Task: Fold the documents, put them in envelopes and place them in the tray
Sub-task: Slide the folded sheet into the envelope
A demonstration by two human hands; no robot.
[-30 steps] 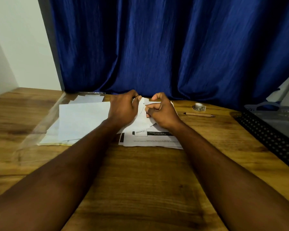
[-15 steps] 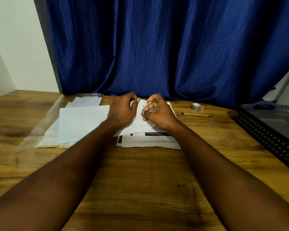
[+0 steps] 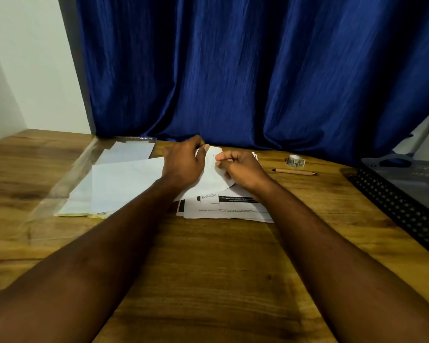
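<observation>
Pinching with curled fingers, your left hand (image 3: 183, 164) and right hand (image 3: 243, 169) hold the white sheet (image 3: 209, 181) by its far edge, on top of the printed documents (image 3: 223, 211) straight ahead, well apart from the tray (image 3: 382, 201) at right. Square the edges first, then press the crease flat against the documents beneath.

The tray (image 3: 394, 206) runs off the right edge. The left hand (image 3: 183, 164) and right hand (image 3: 243, 169) cover much of the white paper (image 3: 208, 180), hiding its folds; print on the documents (image 3: 223, 212) beneath is too small to read.
</observation>
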